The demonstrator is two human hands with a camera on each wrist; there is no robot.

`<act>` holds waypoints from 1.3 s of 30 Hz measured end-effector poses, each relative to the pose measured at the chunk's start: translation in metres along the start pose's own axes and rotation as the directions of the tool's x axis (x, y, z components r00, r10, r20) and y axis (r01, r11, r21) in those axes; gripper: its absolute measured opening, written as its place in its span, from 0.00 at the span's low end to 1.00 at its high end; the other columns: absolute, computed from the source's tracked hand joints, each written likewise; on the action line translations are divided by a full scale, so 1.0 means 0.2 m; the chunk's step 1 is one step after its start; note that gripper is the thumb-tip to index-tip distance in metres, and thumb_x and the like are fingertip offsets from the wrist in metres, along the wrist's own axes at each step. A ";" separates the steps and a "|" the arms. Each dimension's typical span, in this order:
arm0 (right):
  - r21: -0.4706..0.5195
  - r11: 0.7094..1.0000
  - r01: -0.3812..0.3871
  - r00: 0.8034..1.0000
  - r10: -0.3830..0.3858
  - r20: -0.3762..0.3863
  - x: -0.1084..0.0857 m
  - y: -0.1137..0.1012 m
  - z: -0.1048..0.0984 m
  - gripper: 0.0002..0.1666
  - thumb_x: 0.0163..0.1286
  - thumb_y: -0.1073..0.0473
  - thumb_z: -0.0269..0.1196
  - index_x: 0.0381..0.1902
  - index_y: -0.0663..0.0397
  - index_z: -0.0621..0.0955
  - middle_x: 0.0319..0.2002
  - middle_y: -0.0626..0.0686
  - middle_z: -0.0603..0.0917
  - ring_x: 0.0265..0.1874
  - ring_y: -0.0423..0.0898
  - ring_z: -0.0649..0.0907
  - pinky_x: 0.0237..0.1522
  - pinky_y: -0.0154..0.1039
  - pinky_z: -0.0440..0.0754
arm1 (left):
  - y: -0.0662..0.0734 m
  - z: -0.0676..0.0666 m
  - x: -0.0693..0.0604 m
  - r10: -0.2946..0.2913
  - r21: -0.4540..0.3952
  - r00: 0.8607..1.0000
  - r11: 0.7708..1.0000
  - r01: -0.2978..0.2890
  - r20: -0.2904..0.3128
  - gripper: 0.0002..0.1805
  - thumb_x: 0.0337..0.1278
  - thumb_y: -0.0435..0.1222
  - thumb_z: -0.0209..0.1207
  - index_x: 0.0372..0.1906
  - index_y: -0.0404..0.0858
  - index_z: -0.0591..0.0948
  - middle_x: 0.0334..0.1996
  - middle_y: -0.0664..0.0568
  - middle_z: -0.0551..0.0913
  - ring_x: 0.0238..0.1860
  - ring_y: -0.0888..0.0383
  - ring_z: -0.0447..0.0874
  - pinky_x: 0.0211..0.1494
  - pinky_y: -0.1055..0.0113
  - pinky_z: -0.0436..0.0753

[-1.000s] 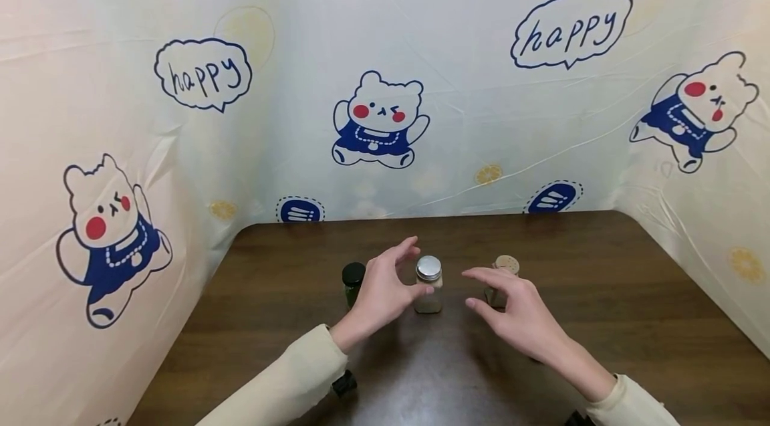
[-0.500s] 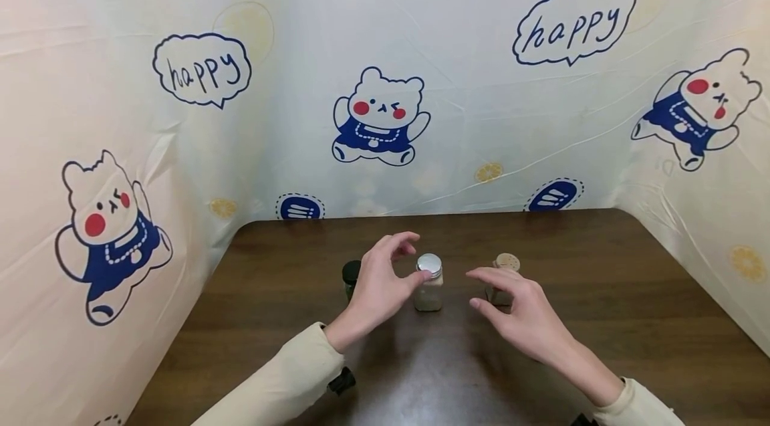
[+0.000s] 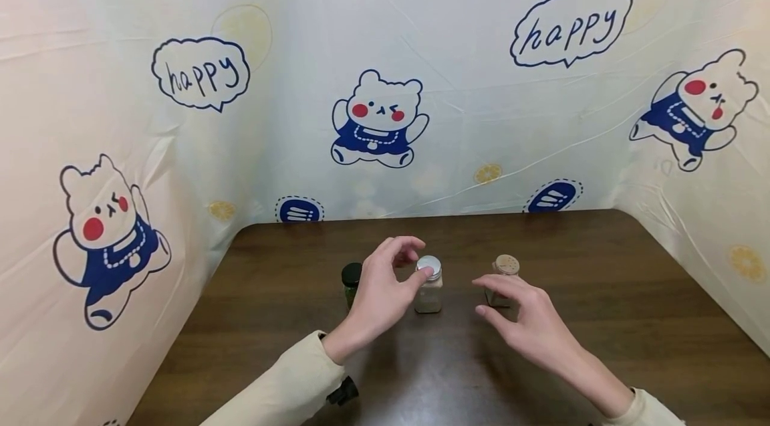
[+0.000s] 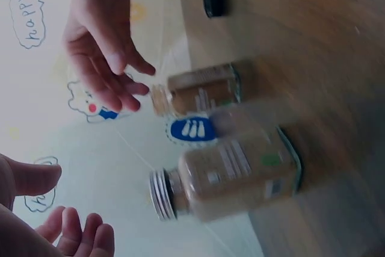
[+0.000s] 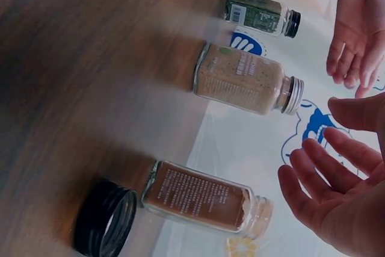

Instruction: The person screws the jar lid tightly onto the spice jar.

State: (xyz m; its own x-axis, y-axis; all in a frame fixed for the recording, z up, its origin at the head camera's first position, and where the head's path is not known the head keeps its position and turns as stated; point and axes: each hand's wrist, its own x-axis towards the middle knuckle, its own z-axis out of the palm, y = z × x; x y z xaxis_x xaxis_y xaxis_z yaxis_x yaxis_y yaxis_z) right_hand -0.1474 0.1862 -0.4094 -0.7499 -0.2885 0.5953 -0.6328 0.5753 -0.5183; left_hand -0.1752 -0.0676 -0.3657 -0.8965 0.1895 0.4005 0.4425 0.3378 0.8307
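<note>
A spice jar of tan powder with a silver lid (image 3: 429, 299) stands upright on the table, mid-view. My left hand (image 3: 385, 289) hovers left of it with fingers loosely bent, its thumb overlapping the lid in the head view; the right wrist view shows that hand (image 5: 359, 34) apart from the lid. My right hand (image 3: 538, 322) hovers, thumb and fingers spread, in front of an uncapped spice jar of brown powder (image 5: 195, 197), whose perforated shaker top (image 3: 506, 264) shows. Neither hand holds anything. Behind my left hand is a jar of green herbs (image 5: 255, 13) with a black lid.
A loose black cap (image 5: 105, 221) lies on the brown wooden table (image 3: 421, 372) near the brown powder jar; my right hand hides it in the head view. A printed cloth (image 3: 469, 112) hangs at the table's back and sides.
My right hand has drifted slightly right and toward me, away from the silver-lidded jar. The left thumb has risen from beside that jar to overlap its lid in view. The jars have stayed put.
</note>
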 end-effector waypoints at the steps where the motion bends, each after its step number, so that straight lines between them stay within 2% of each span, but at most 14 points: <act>1: 0.001 1.000 0.000 1.000 0.000 -0.001 -0.01 0.00 0.00 0.27 0.58 0.71 0.78 0.53 0.45 0.88 0.51 0.42 0.88 0.40 0.37 0.83 0.46 0.30 0.80 | 0.01 0.01 -0.01 -0.003 -0.019 1.000 1.000 0.004 0.011 0.18 0.61 0.30 0.73 0.54 0.41 0.84 0.43 0.43 0.82 0.46 0.49 0.84 0.55 0.54 0.86; 4: 0.000 1.000 0.004 1.000 -0.004 -0.002 -0.02 0.01 0.00 0.26 0.57 0.71 0.79 0.52 0.45 0.88 0.50 0.41 0.88 0.42 0.37 0.84 0.46 0.30 0.81 | 0.02 0.02 -0.03 -0.014 -0.069 0.999 0.997 0.016 0.039 0.17 0.62 0.30 0.73 0.55 0.41 0.84 0.44 0.43 0.83 0.45 0.51 0.85 0.54 0.53 0.86; 8: 0.005 1.000 0.011 1.000 -0.011 0.001 -0.03 0.01 0.00 0.26 0.57 0.71 0.79 0.51 0.44 0.88 0.50 0.41 0.88 0.46 0.41 0.85 0.50 0.25 0.78 | 0.04 0.04 -0.05 -0.013 -0.095 0.998 0.995 0.018 0.059 0.17 0.61 0.29 0.73 0.54 0.41 0.84 0.43 0.45 0.84 0.44 0.56 0.86 0.54 0.54 0.87; 13: -0.012 1.000 0.023 1.000 -0.023 -0.014 -0.05 0.01 0.00 0.26 0.56 0.71 0.79 0.50 0.44 0.89 0.50 0.42 0.88 0.49 0.44 0.87 0.54 0.22 0.75 | 0.06 0.07 -0.07 -0.020 -0.110 0.993 0.993 0.032 0.115 0.17 0.62 0.30 0.73 0.54 0.44 0.84 0.41 0.52 0.83 0.43 0.57 0.86 0.53 0.61 0.87; 17: -0.021 1.000 0.020 1.000 -0.021 -0.020 -0.07 0.01 -0.01 0.26 0.56 0.71 0.79 0.50 0.44 0.89 0.50 0.44 0.88 0.47 0.44 0.87 0.54 0.21 0.75 | 0.06 0.09 -0.08 -0.024 -0.128 0.987 0.991 0.044 0.160 0.16 0.63 0.30 0.72 0.53 0.44 0.84 0.40 0.56 0.82 0.43 0.58 0.86 0.52 0.65 0.87; 26: -0.016 1.000 0.005 1.000 -0.006 -0.021 -0.07 0.02 -0.03 0.26 0.55 0.73 0.79 0.49 0.45 0.89 0.49 0.42 0.88 0.46 0.43 0.86 0.53 0.21 0.74 | 0.06 0.13 -0.10 -0.023 -0.153 0.978 0.987 0.055 0.207 0.16 0.63 0.29 0.72 0.52 0.44 0.84 0.40 0.57 0.82 0.45 0.58 0.86 0.53 0.67 0.86; 35: -0.041 0.999 0.004 0.999 -0.005 -0.037 -0.08 0.03 -0.04 0.25 0.54 0.72 0.80 0.46 0.44 0.89 0.48 0.42 0.88 0.49 0.43 0.86 0.56 0.20 0.73 | 0.06 0.18 -0.13 -0.016 -0.155 0.972 0.987 0.053 0.236 0.15 0.61 0.29 0.73 0.51 0.42 0.85 0.39 0.59 0.82 0.44 0.57 0.86 0.53 0.63 0.87; 39: -0.050 0.999 -0.001 0.999 -0.001 -0.043 -0.09 0.04 -0.05 0.24 0.54 0.71 0.80 0.46 0.43 0.89 0.47 0.42 0.88 0.46 0.42 0.86 0.51 0.22 0.76 | 0.05 0.21 -0.15 -0.023 -0.150 0.964 0.987 0.064 0.266 0.17 0.61 0.29 0.73 0.52 0.42 0.85 0.38 0.60 0.82 0.42 0.61 0.86 0.52 0.64 0.87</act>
State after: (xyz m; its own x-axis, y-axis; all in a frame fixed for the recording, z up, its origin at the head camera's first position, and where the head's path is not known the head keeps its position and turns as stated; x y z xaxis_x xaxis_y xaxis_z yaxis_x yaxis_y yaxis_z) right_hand -0.1363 0.2027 -0.4181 -0.7402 -0.2562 0.6216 -0.6217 0.6130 -0.4876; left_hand -0.1438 -0.0309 -0.3854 -0.8682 0.4200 0.2644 0.3755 0.2075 0.9033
